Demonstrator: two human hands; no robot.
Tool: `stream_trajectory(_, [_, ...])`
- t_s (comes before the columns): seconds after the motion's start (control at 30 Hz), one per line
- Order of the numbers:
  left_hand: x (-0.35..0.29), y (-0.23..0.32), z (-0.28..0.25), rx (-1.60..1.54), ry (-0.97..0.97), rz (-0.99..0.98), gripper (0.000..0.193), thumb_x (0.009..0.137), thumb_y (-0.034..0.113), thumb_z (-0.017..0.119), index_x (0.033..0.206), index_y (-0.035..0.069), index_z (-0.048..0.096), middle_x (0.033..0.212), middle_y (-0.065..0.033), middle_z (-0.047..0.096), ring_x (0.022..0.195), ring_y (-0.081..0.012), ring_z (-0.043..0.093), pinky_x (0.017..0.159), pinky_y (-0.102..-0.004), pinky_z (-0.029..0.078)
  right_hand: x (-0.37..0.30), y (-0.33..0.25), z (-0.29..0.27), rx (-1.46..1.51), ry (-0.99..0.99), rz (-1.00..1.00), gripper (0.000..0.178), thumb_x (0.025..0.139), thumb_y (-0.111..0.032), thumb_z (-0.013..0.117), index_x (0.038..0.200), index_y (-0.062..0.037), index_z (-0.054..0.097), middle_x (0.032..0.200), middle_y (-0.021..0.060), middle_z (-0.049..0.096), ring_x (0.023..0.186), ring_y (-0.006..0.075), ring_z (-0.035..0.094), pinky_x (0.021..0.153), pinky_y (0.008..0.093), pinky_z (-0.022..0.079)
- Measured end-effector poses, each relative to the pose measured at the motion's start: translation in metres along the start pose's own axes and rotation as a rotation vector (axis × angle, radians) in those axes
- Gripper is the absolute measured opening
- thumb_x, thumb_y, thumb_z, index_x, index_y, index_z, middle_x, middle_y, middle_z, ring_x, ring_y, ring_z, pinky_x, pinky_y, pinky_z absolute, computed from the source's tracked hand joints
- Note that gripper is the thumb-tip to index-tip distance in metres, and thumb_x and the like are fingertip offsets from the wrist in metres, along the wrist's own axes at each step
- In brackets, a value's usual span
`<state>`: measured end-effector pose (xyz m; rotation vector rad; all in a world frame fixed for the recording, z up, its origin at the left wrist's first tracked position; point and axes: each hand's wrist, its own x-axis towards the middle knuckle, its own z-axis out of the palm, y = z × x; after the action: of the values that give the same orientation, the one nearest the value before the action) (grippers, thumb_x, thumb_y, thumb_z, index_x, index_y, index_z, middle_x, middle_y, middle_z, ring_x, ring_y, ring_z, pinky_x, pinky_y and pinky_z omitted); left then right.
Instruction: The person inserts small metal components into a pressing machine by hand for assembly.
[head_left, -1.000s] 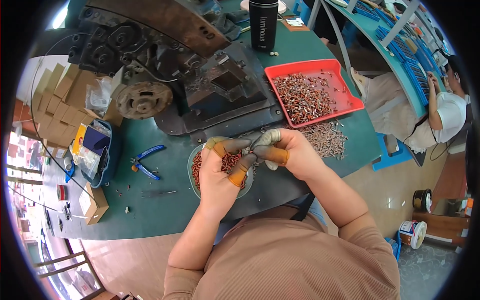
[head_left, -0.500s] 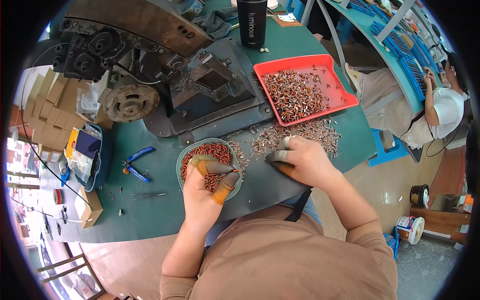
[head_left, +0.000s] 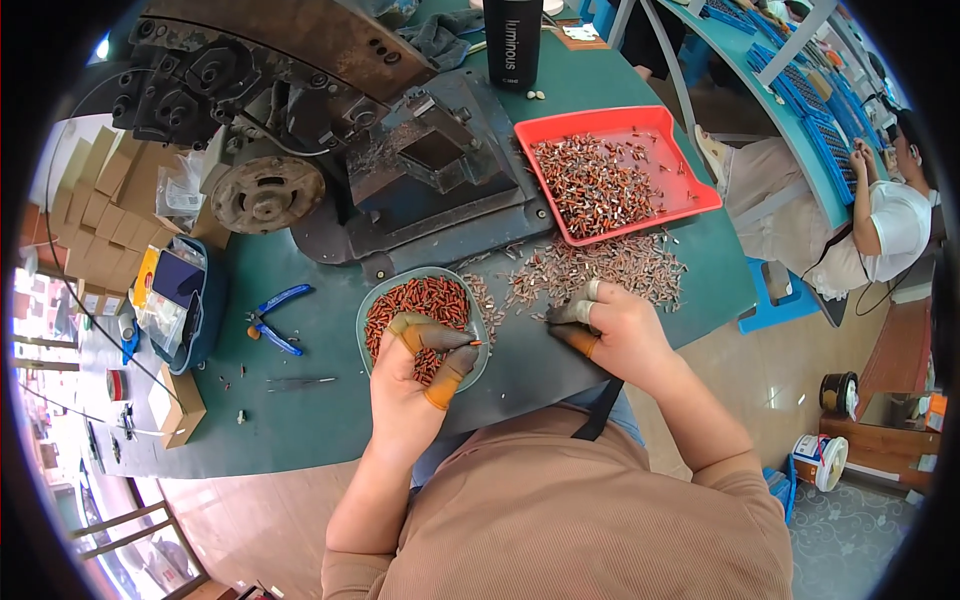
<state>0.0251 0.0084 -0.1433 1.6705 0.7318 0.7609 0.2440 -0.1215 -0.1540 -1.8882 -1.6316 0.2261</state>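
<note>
My left hand (head_left: 408,378), with finger cots on its fingertips, is above the near right part of a pale green bowl (head_left: 362,335). Its thumb and forefinger pinch a small orange-red piece (head_left: 476,343) at the bowl's right edge. Many similar pieces (head_left: 425,299) fill the bowl. To the right, my right hand (head_left: 622,328), also in finger cots, is closed at the near edge of a loose heap of small pale metal pieces (head_left: 610,265). Whatever its fingertips hold, if anything, is too small to make out.
A red tray (head_left: 690,190) of mixed small pieces stands behind the heap. A dark metal press (head_left: 430,200) takes up the table's back. Blue-handled pliers (head_left: 284,297) and tweezers (head_left: 302,380) lie left of the bowl. A black bottle (head_left: 512,50) stands behind. Another person (head_left: 885,220) sits at right.
My right hand's fingers have drawn closer together near the pale heap. My left hand keeps its pinch on the orange-red piece. The whole view has shifted slightly.
</note>
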Motion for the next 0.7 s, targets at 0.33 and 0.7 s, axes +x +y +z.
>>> stream_trajectory(0.33, [-0.004,-0.001,-0.002,-0.004,0.02,0.023,0.019,0.075,-0.002,0.074,0.09,0.006,0.066,0.091,-0.0035,0.059,0.089,-0.0177,0.055,0.082,-0.0285,0.044,0.008,0.004,0.006,-0.063,-0.002,0.009,0.021,0.071,-0.007,0.076,0.092,-0.0112,0.072,0.084,0.0063,0.061,0.08,0.0265,0.063,0.067,0.0355,0.052])
stream_trajectory(0.7, [0.0,0.001,0.0,0.03,0.006,0.035,0.019,0.076,-0.001,0.075,0.09,0.006,0.066,0.092,-0.004,0.06,0.089,-0.0181,0.056,0.083,-0.0291,0.044,0.028,0.005,0.0,-0.195,-0.131,-0.121,0.017,0.073,-0.01,0.072,0.089,-0.0112,0.068,0.086,0.0066,0.057,0.079,0.0263,0.061,0.065,0.0379,0.052])
